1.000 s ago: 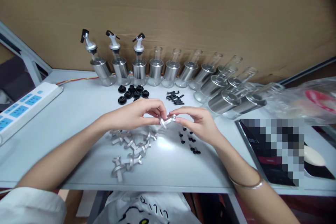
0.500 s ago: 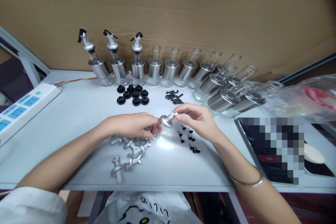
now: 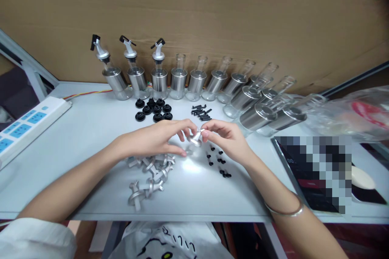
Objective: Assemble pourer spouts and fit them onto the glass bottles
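Note:
Between finger and thumb, my right hand (image 3: 228,138) grips the narrow end of a silver pourer spout (image 3: 195,141), its round flange hanging lower left above the table. My left hand (image 3: 154,136) is open beside the flange, thumb and fingers spread; whether a fingertip touches the spout I cannot tell. Under my left forearm and hand lie several more silver pourer spouts (image 3: 150,186) in a loose pile. Small black plugs (image 3: 222,161) are scattered below my right hand. Beyond my hands are black ribbed stoppers (image 3: 157,109) and thin black levers (image 3: 200,112).
Along the cardboard wall (image 3: 194,12) stand several glass bottles with steel sleeves (image 3: 198,81); the three at the left carry fitted pourers (image 3: 158,50). A white power strip (image 3: 33,125) lies at left. To the right are a plastic bag (image 3: 349,113) and a partly blurred dark tablet (image 3: 304,178).
My left hand has shifted a little to the right and its thumb and fingers have spread apart near the flange. The spout in my right hand has tipped, its flange now lying flatter.

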A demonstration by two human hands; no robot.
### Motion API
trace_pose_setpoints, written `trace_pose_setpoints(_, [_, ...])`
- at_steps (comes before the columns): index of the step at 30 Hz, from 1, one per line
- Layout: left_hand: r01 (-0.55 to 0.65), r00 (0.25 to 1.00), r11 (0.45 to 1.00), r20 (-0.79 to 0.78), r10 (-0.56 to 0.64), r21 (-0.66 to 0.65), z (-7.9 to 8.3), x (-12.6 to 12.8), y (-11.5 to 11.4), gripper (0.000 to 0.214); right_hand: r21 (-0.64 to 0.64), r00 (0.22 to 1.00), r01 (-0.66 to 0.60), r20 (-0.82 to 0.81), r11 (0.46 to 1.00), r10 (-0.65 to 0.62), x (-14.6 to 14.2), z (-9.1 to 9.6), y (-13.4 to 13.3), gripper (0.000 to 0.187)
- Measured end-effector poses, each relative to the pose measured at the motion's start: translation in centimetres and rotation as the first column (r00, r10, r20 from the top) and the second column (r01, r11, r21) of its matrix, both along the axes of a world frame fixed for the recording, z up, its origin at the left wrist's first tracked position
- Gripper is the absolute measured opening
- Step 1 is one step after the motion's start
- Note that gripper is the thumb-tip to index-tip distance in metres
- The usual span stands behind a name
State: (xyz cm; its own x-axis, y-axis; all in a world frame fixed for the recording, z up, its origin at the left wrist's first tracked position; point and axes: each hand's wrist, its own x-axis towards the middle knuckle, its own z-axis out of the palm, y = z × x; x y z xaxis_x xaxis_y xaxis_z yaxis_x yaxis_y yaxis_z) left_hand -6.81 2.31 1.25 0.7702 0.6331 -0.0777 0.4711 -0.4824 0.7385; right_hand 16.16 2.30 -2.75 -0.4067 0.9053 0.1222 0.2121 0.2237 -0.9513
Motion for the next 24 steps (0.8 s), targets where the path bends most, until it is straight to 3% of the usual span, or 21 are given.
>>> trace_pose_setpoints(4, [0.112,0.993,0.994,0.026,-0.112,0.000,0.2,0.1,-0.3,0.035,-0.018,0.999,-0.028,0.018,0.999,0.029,-0.1,0.2,0.0,0.025])
trace_pose_setpoints(14, [0.141,0.967,0.966,-0.240,-0.088,0.215,-0.4,1.1,-1.5,0.050,-0.074,0.999,0.000,-0.046,0.997,-0.004,-0.6,0.3,-0.5,0.020])
trace_pose_setpoints(19, [0.126,0.984,0.959,-0.153,-0.090,0.253,-0.9,1.3,-1.6,0.032,-0.089,0.999,-0.025,-0.031,0.996,0.023,-0.7,0.4,-0.6,0.016])
trace_pose_setpoints(24, [0.239,0.962,0.916,-0.204,-0.180,0.323,-0.9,1.4,-1.4,0.036,-0.060,0.999,-0.041,-0.005,0.997,0.041,-0.9,0.6,-0.9,0.015])
